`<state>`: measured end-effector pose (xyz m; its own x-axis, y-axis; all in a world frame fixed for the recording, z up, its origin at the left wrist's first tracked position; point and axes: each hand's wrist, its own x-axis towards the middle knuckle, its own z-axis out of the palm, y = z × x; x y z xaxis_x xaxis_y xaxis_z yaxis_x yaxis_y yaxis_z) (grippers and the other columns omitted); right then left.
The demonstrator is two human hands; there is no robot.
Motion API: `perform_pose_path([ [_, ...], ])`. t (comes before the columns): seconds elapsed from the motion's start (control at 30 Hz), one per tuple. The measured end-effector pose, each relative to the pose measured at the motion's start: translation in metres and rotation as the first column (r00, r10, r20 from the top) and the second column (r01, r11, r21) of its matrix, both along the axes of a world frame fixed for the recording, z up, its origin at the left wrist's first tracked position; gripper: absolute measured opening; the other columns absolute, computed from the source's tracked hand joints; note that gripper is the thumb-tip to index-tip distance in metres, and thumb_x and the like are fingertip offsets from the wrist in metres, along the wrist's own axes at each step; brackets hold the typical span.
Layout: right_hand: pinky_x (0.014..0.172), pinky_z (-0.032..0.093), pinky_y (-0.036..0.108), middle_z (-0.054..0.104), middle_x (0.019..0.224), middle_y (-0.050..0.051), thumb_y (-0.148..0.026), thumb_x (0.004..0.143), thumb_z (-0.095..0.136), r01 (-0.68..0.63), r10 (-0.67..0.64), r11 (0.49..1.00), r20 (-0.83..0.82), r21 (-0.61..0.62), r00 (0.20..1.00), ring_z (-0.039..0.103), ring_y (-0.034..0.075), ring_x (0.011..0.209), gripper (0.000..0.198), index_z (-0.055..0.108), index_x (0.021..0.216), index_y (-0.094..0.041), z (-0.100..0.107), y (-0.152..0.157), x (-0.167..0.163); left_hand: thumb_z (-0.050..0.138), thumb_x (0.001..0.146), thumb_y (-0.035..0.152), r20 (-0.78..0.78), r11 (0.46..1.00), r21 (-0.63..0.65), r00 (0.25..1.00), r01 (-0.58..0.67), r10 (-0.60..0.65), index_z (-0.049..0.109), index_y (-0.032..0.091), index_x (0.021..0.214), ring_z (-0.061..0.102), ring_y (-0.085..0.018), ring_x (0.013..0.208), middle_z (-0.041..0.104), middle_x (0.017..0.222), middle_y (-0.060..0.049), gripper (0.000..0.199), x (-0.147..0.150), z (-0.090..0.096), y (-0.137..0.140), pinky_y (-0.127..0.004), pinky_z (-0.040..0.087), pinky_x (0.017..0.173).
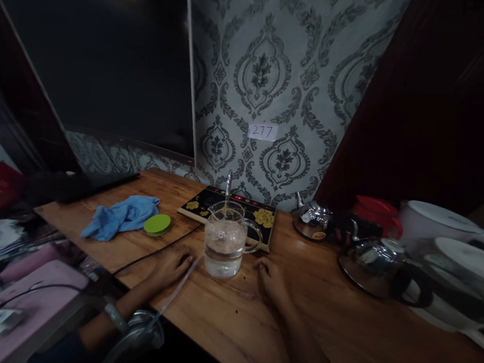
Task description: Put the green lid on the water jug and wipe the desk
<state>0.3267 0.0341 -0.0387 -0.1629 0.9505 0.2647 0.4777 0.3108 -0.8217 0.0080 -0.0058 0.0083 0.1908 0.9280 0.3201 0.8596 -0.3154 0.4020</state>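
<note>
A clear glass pitcher [224, 249], partly filled with water, stands in front of a black tea stove panel [194, 205] with gold flowers and lit red marks. The panel's curved metal spout [229, 183] rises behind the pitcher and bends over its mouth. My left hand [174, 263] rests on the wood left of the pitcher, its fingers loosely laid down and holding nothing. To the pitcher's right lies my right hand [272, 277], resting on the table below the handle with slightly bent fingers and nothing in it. A clear tube [180, 285] runs beside my left hand down past the table edge.
A green lid [156, 225] and blue cloth [121, 217] lie left on the wooden table [339, 332]. Metal kettles [311, 219], a red jug [376, 213] and white-lidded containers [442, 217] stand right. A metal pot [140, 329] sits below the front edge.
</note>
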Motion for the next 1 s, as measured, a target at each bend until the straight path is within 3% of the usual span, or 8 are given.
perform_pose_path([
  [1.0,0.07,0.047,0.028,0.07,0.077,0.005,-0.025,0.075,0.038,0.011,-0.011,1.0,0.011,0.02,1.0,0.064,0.021,0.076,0.026,0.063,0.073,-0.021,0.0018,-0.0009,0.0001,0.039,0.088,0.03,-0.008,1.0,-0.001,1.0,0.021,-0.021,0.054,0.02,0.07,0.057,-0.018,0.068,0.063,0.073,-0.005,0.026,-0.0018,-0.0025,0.0012,-0.03,0.043,0.064],
])
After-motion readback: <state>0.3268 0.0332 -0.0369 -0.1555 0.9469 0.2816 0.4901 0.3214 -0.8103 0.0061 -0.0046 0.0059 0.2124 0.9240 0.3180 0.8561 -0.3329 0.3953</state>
